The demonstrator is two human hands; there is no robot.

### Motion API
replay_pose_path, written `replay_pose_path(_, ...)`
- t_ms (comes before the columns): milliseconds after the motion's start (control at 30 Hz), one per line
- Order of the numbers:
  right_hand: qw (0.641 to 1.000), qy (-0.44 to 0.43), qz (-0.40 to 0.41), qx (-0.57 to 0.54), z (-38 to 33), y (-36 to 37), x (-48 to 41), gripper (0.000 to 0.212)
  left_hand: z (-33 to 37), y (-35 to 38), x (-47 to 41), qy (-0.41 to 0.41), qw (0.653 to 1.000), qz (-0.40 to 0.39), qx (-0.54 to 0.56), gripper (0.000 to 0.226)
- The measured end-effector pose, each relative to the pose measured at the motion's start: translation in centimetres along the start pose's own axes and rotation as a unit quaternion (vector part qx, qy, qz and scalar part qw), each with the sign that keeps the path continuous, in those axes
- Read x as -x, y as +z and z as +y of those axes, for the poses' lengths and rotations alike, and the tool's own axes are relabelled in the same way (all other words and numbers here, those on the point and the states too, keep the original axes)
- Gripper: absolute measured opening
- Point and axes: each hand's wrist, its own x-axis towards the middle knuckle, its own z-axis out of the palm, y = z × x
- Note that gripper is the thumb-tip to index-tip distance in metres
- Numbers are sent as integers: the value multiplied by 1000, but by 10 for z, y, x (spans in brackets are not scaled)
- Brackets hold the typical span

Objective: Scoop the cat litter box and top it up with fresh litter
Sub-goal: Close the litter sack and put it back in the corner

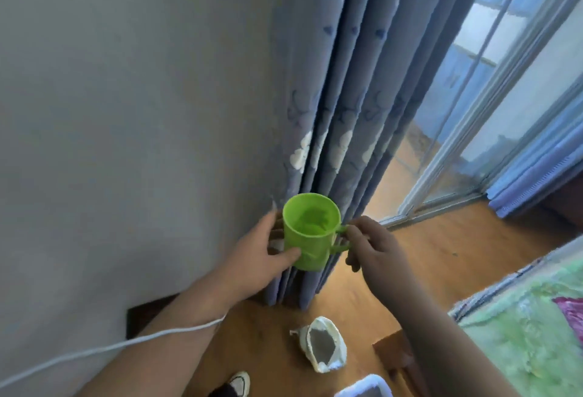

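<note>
Left hand (pixel 268 251) grip: curled round the body of the green cylindrical plastic mug (pixel 310 229), thumb laid across the front wall. Right hand (pixel 369 245) grip: fingers pinched on the mug's loop handle (pixel 339 239). Mug is held upright in mid-air at frame centre, in front of the blue-grey pleated curtain (pixel 340 96) printed with white clouds. Only green interior is seen; contents cannot be told.

A thin white cable (pixel 110 346) is draped over the left forearm, lower left. The open white sack of grey litter (pixel 323 346) is lying on the wooden floor (pixel 426 254), lower centre, well below the mug. A white-rimmed box corner (pixel 362 388) is cut off at the bottom edge, near the sack. A black-and-white shoe (pixel 238 382) is seen at the bottom edge, left of the box. Plain grey wall (pixel 126 112) fills the left half. Sliding glass door (pixel 473 112) upper right. Green fuzzy blanket (pixel 520 333) lower right.
</note>
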Motion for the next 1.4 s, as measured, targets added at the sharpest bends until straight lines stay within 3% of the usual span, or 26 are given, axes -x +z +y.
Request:
replay_pose_path(167,984,-75,-160,-15,-15,66,4,26,-12,-29,93,-59,981,183,-17,60)
replay_pose_path(367,935,-107,-331,-64,-62,167,55,16,-27,-72,218,-106,926,361,-21,53)
replay_pose_path(633,872,-156,-464,-27,-86,277,129,22,-75,-103,343,-181,859,479,5,54)
replay_pose_path(767,860,-107,-500,19,-56,342,163,20,-142,-112,385,-266,844,465,-17,59)
replay_pose_path(867,870,-61,-487,44,-28,373,180,23,-181,-116,395,-292,849,439,-17,61)
replay_pose_path(1067,882,52,-460,84,100,470,185,20,-337,-109,370,-341,854,390,41,51)
replay_pose_path(1233,882,140,-438,104,271,576,180,18,-537,-60,346,-387,838,377,73,55)
replay_pose_path(1400,860,136,-472,138,450,700,175,13,-750,-11,328,-418,795,427,106,51)
